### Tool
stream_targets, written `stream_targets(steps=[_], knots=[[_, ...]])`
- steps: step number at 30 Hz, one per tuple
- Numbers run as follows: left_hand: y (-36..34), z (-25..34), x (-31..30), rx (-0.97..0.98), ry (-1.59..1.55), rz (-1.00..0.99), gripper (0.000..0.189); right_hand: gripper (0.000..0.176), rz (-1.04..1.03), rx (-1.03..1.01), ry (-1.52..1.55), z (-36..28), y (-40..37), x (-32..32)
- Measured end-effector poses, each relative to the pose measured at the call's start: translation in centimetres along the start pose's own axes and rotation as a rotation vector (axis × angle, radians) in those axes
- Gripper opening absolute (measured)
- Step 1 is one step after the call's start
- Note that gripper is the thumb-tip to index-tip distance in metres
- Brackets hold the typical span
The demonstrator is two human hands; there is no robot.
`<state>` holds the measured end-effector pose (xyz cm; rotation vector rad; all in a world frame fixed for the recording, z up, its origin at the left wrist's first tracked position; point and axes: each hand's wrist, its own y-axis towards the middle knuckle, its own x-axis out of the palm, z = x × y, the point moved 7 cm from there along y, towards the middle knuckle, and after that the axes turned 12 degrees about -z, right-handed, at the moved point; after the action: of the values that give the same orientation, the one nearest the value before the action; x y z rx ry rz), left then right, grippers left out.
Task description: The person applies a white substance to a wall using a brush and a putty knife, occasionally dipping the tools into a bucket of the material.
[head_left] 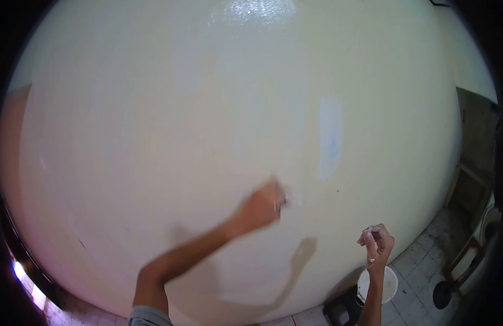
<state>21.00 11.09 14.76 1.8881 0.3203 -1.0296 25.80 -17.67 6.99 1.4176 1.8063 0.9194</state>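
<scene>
My left hand (262, 202) is closed and blurred by motion, close against the pale cream wall (153, 136). At its fingertips shows a small dark-and-light thing (284, 200), too smeared to make out. A faint whitish smear (296, 200) lies on the wall just right of those fingers. Lower right, my right hand (379, 243) is raised with fingers curled in to the thumb. White paste coats its fingertips and spots the palm side. Below that hand, partly hidden by the forearm, stands a white bucket (390, 285).
A tall white patch (330, 138) marks the wall right of centre. Wet shine (257, 11) shows at the top. A dark stool-like object (341, 311) stands by the bucket on the tiled floor (409, 266). At right are a doorway (474, 130) and a dark round object (442, 294).
</scene>
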Motion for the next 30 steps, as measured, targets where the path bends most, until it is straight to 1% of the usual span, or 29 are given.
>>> stream_targets(steps=[1, 2, 3, 4, 5, 6, 7, 9, 11, 12, 13, 14, 15, 16, 17, 18, 19, 20, 22, 24, 25, 26, 27, 28, 29, 30], knots=[[3.5, -2.2, -2.6, 0.068, 0.113, 0.052, 0.043, 0.02, -0.011, -0.001, -0.024, -0.1, 0.1, -0.1], [7.0, -2.6, -6.8, -0.002, 0.01, 0.187, 0.021, 0.02, -0.02, 0.0, -0.052, -0.2, 0.0, -0.2], [10.7, -3.9, -9.2, 0.019, 0.183, 0.127, 0.049, 0.02, -0.027, 0.009, -0.072, -0.1, -0.1, -0.1], [14.6, -5.6, -12.9, -0.035, 0.224, 0.215, 0.036, 0.02, -0.005, 0.024, -0.064, 0.0, -0.3, 0.0], [18.4, -7.3, -16.5, -0.093, 0.259, 0.301, 0.027, 0.02, 0.025, 0.03, -0.068, -0.1, -0.5, 0.1], [20.8, -9.2, -20.2, -0.173, 0.186, 0.398, 0.023, 0.019, 0.033, 0.036, -0.064, -0.1, -0.5, 0.0], [21.5, -8.4, -23.3, -0.246, -0.037, 0.455, 0.015, 0.019, 0.033, 0.035, -0.075, -0.1, -0.6, -0.1], [22.3, -7.0, -29.6, 0.158, 0.611, 0.877, 0.003, 0.019, 0.036, 0.024, -0.086, 0.2, -0.7, -0.2], [20.8, -7.4, -32.4, 0.179, 0.675, 0.844, 0.003, 0.019, 0.046, 0.023, -0.078, 0.6, -0.9, -0.2], [18.5, -6.8, -32.1, 0.26, 0.683, 0.857, 0.006, 0.019, 0.053, 0.015, -0.077, 0.9, -0.6, -0.3], [16.1, -7.5, -30.7, 0.205, 0.627, 0.789, 0.001, 0.019, 0.052, 0.011, -0.056, 1.1, -0.8, -0.3], [13.2, -8.7, -28.1, 0.148, 0.569, 0.72, 0.007, 0.018, 0.05, 0.01, -0.036, 1.3, -1.0, -0.3], [10.1, -10.2, -24.2, 0.045, 0.528, 0.6, 0.016, 0.018, 0.051, 0.007, -0.016, 1.4, -1.1, -0.2], [6.2, -7.1, -20.0, 0.236, 0.56, 0.64, 0.02, 0.018, 0.053, -0.002, -0.016, 1.4, -0.9, 0.1], [2.8, -7.7, -14.8, 0.267, 0.634, 0.536, 0.026, 0.018, 0.049, -0.007, -0.017, 1.2, -0.8, 0.4], [-1.3, -6.7, -10.0, 0.248, 0.496, 0.43, 0.031, 0.018, 0.041, -0.008, -0.018, 0.8, -1.0, 0.4], [-4.8, -4.7, -6.1, 0.161, 0.362, 0.347, 0.036, 0.018, 0.027, -0.002, -0.004, 0.1, -1.0, 0.1], [-7.8, -5.2, -0.6, 0.018, 0.282, 0.118, 0.03, 0.018, 0.02, -0.006, 0.015, -0.1, -0.8, 0.1], [-9.2, -1.5, -0.9, -0.007, 0.002, 0.175, 0.02, 0.019, 0.001, -0.011, 0.031, 0.0, -0.5, 0.3], [-8.9, -1.4, -2.5, -0.202, -0.35, 0.164, 0.016, 0.019, -0.028, -0.003, 0.019, -0.2, -0.3, 0.2], [-8.3, -1.9, -4.8, -0.207, -0.264, 0.222, 0.015, 0.019, -0.024, -0.003, 0.026, -0.2, -0.5, 0.2], [-6.7, -3.4, -8.1, -0.204, -0.179, 0.28, 0.014, 0.019, -0.014, -0.004, 0.028, -0.3, -0.6, 0.3], [-4.3, -2.9, -12.5, -0.223, -0.063, 0.297, 0.009, 0.019, -0.008, -0.004, 0.035, -0.2, -0.4, 0.3], [-2.2, -3.3, -16.4, -0.362, -0.123, 0.3, 0.01, 0.019, -0.01, -0.006, 0.026, -0.6, -0.4, 0.3], [0.2, -2.6, -20.7, -0.201, -0.025, 0.366, 0.014, 0.019, -0.011, 0.006, 0.023, -0.8, -0.3, 0.2], [2.5, -3.3, -24.9, -0.204, 0.244, 0.339, 0.018, 0.019, -0.006, 0.016, 0.02, -1.0, -0.2, 0.2]])
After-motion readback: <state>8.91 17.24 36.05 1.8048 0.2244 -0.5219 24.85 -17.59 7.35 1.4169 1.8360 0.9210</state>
